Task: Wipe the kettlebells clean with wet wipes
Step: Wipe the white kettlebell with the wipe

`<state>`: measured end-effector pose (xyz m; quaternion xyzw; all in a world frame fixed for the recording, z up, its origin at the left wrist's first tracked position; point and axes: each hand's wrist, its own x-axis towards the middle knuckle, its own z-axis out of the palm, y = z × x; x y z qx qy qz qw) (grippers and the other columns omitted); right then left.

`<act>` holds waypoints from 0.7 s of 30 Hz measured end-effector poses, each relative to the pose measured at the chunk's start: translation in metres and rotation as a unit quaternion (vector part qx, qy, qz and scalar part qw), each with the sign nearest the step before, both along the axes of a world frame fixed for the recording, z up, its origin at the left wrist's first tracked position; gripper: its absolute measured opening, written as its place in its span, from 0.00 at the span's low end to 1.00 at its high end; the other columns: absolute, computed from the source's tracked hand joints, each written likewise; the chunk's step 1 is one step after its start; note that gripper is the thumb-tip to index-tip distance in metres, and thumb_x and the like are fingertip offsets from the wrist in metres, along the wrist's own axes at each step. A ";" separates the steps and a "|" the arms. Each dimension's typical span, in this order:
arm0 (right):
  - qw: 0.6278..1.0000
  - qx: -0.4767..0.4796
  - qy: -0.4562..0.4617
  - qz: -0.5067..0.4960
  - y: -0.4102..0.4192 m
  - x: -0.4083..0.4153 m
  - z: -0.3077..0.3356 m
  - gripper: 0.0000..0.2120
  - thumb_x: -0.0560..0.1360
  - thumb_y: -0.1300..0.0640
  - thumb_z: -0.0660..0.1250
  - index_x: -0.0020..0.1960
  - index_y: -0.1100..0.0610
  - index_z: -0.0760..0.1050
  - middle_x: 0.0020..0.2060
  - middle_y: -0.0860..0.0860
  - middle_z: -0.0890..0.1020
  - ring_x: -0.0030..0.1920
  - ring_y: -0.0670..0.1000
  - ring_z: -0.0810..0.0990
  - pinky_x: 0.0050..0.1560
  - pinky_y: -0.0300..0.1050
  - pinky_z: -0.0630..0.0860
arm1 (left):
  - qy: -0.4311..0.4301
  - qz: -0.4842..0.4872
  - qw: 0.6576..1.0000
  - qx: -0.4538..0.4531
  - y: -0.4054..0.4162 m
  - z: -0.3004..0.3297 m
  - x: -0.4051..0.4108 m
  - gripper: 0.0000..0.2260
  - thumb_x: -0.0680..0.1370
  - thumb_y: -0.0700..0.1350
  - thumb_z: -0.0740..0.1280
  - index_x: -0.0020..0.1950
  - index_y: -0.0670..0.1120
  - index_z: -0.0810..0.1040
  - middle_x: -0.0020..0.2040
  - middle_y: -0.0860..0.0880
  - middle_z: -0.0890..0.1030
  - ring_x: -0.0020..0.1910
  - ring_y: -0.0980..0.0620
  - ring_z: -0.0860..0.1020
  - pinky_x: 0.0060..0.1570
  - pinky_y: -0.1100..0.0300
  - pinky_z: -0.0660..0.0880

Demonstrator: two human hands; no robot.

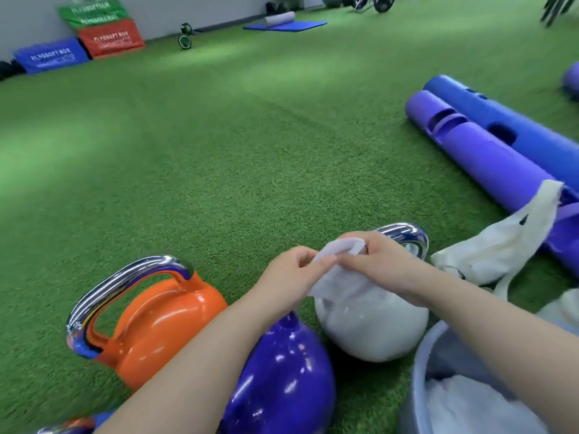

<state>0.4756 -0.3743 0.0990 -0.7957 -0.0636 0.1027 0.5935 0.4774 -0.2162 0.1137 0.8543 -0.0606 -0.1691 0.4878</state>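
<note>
Three kettlebells stand on the green turf close to me. The orange kettlebell [156,327] with a chrome handle is at the left. The purple kettlebell [282,380] is in the middle, partly behind my left forearm. The grey kettlebell [372,327] is at the right, its chrome handle showing behind my fingers. Both hands hold one white wet wipe [336,267] above the grey kettlebell. My left hand [293,270] pinches its left edge. My right hand [380,258] grips its upper end.
A grey bin [421,364] with white wipes inside sits at the lower right. A cream cloth bag [498,245] lies against a purple tube [476,148] and a blue tube [513,120]. Coloured soft boxes [109,37] and a blue mat [285,25] lie far off.
</note>
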 end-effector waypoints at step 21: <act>0.940 -0.286 -0.101 -0.159 -0.023 0.046 0.026 0.04 0.72 0.56 0.65 0.44 0.48 0.73 0.40 0.48 0.75 0.45 0.52 0.75 0.46 0.44 0.72 | -0.162 0.127 0.977 0.058 -0.061 -0.011 0.051 0.10 0.79 0.41 0.61 0.60 0.44 0.72 0.59 0.44 0.75 0.57 0.48 0.73 0.54 0.59 0.67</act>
